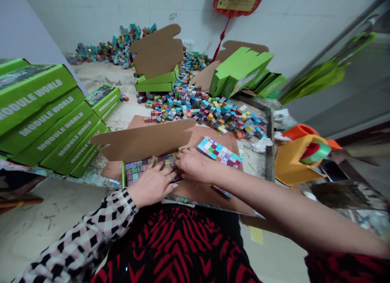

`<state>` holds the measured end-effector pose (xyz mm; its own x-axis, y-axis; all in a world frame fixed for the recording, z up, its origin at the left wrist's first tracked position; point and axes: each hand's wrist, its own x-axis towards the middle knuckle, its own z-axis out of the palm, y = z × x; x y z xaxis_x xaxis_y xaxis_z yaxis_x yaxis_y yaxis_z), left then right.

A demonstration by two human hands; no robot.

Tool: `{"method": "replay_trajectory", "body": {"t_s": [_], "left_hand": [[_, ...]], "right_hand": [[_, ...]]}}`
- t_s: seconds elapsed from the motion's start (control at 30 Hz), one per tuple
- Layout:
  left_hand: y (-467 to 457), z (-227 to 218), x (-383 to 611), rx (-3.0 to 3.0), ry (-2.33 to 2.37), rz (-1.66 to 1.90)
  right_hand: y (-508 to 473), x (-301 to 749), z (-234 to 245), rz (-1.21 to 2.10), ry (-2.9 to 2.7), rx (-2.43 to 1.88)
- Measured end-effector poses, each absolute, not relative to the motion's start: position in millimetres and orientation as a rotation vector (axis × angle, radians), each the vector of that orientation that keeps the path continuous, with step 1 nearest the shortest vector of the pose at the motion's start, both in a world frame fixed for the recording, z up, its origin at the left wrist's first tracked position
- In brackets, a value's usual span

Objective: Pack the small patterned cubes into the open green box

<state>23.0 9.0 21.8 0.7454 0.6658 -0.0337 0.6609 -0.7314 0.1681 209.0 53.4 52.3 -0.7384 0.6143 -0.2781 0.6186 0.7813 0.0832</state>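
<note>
An open cardboard box with its brown lid (146,140) raised and a green side edge (124,174) lies in front of me, packed with rows of small patterned cubes (133,172). My left hand (152,183) rests flat on these cubes, fingers spread. At the box's right end, my right hand (193,165) has its fingers bent and pressed together over the cubes; what sits under the fingertips is hidden. Right of it lies a flat block of colourful cubes (219,152). A short strip of cubes (222,191) shows below my right forearm.
A big heap of loose cubes (198,106) spreads behind the box. Green boxes (45,124) are stacked at left. Other open green boxes (157,85) and folded green cartons (239,72) stand at the back. A yellow container (294,163) stands right, beyond the table's raised edge (269,145).
</note>
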Motion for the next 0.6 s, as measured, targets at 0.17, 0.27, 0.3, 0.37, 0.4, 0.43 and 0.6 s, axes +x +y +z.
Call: {"method": "replay_trajectory", "body": {"t_s": [0.17,0.27,0.3,0.37,0.4,0.43,0.6], "left_hand": [[11.1,22.3,27.9,2.835,0.995,0.058],[12.0,21.1,28.6,2.848,0.986,0.05],[12.2,20.4,28.3,2.853,0.983,0.049],[12.5,18.5,27.2,2.867,0.978,0.047],[12.6,17.4,26.5,2.872,0.975,0.044],[12.8,16.3,25.7,2.875,0.972,0.041],[13.4,13.0,24.3,2.888,0.954,0.02]], "right_hand": [[55.2,205.8,50.5,-0.012,2.694,0.948],[56.6,201.1,52.8,0.002,2.66,0.931],[57.0,199.2,54.0,0.007,2.641,0.918],[57.8,195.8,56.0,0.016,2.606,0.906],[58.1,194.6,56.3,0.021,2.594,0.909],[58.5,193.7,55.9,0.022,2.588,0.916],[60.9,193.4,50.0,0.009,2.571,0.96]]}}
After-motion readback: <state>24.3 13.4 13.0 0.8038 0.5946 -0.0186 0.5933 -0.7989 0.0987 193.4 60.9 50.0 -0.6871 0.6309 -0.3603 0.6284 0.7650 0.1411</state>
